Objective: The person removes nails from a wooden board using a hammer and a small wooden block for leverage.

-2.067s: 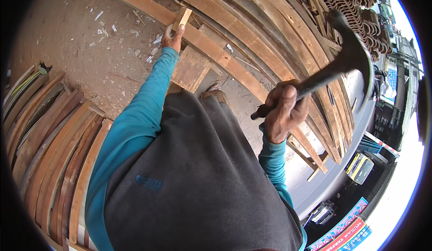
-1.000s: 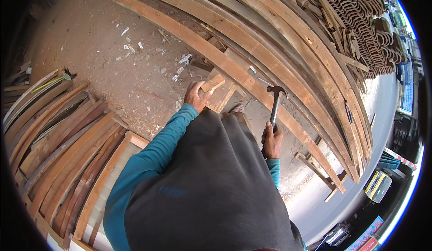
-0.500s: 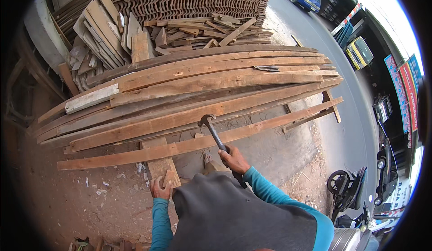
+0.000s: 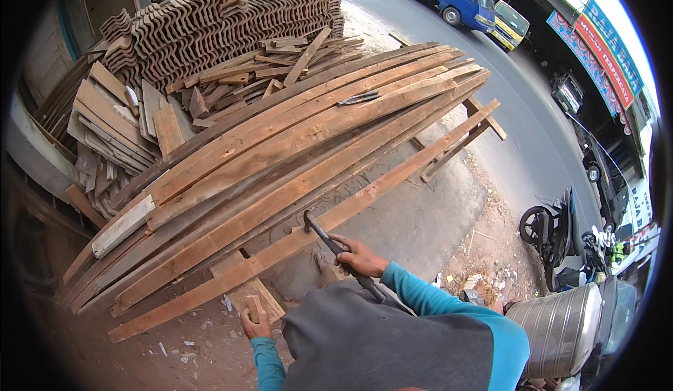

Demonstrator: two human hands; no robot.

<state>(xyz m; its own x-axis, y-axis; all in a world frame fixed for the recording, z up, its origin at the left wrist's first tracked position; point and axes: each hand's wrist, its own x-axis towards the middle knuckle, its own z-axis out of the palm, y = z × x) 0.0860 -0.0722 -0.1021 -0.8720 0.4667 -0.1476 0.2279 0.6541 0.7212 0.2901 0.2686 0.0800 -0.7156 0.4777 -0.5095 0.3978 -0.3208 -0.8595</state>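
In my right hand (image 4: 359, 256), the fingers wrap round the dark handle of a claw hammer (image 4: 324, 234). The hammer's head is at the edge of the nearest long wooden beam (image 4: 280, 252); whether it touches the wood I cannot tell. My left hand (image 4: 255, 325) is lower left, closed on a small wood block (image 4: 257, 308) beside the end of a support plank (image 4: 247, 291). That plank runs crosswise under the nearest beam. Beyond it lie several more long beams (image 4: 231, 231) side by side, with pincers (image 4: 358, 98) on top.
Cut boards (image 4: 116, 114) and short offcuts (image 4: 280, 68) are heaped behind the beams, before stacked roof tiles (image 4: 203, 33). A wooden trestle (image 4: 484, 121) supports the beams' far right ends. On the right are a road (image 4: 505, 103), a motorcycle (image 4: 550, 233) and a metal drum (image 4: 557, 324).
The view has turned, so the beams now slant more steeply up to the right. The hammer stays in my right hand, its head now by the nearest beam. The blue truck has come further into view.
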